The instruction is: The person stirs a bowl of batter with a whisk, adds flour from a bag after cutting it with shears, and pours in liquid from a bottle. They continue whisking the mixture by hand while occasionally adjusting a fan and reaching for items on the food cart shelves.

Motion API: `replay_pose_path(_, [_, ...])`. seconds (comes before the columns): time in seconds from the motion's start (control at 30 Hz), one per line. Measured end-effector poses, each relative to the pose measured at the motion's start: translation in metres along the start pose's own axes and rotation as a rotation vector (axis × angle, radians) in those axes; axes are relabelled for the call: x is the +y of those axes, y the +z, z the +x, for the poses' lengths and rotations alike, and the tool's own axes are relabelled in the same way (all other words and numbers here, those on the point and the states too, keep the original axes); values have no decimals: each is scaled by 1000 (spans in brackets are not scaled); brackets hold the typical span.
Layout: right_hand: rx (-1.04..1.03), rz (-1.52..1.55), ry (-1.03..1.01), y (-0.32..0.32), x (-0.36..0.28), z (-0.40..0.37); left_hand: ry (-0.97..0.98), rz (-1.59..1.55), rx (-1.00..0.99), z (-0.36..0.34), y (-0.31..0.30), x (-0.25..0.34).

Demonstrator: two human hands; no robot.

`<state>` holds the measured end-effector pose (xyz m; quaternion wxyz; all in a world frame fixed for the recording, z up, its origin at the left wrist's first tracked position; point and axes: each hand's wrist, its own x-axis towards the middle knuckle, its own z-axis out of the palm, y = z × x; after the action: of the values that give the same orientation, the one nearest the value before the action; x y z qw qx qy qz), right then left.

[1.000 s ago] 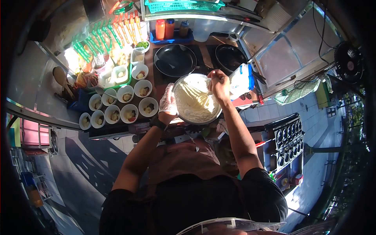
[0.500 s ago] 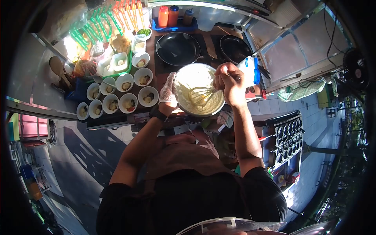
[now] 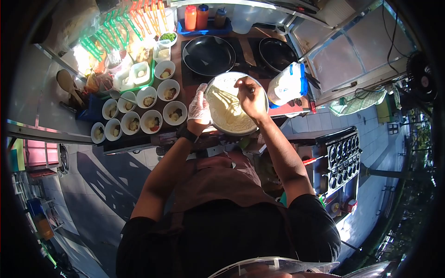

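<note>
A large white bowl (image 3: 238,129) holds pale, creamy batter, partly in bright sunlight. My left hand (image 3: 200,109), in a clear plastic glove, grips the bowl's left rim. Above the bowl's right half, my bare right hand (image 3: 251,98) is closed round the handle of a wire whisk (image 3: 225,103). The whisk's wires dip into the batter on the left, and its handle is mostly hidden by my fingers. Just right of the bowl is a white and blue bag (image 3: 288,86).
Several filled paper cups (image 3: 175,113) stand at the left. Two black pans (image 3: 209,55) lie behind the bowl, with sauce bottles (image 3: 190,18) on a blue tray further back. A moulded black pan (image 3: 343,160) is at the right.
My right hand has moved left over the bowl, and the whisk has swung left and up through the batter. My left hand stays at the rim.
</note>
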<state>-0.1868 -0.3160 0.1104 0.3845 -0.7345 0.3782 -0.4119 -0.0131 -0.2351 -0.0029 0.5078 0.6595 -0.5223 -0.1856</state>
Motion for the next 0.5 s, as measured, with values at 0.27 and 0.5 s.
replay_pose_path(0.27, [134,558,83,-46,-52,42,-337,-891,-51,7,1,11])
replay_pose_path(0.5, [-116,196,164,-7,-19,-5,-100,-131,-49,2,11,-16])
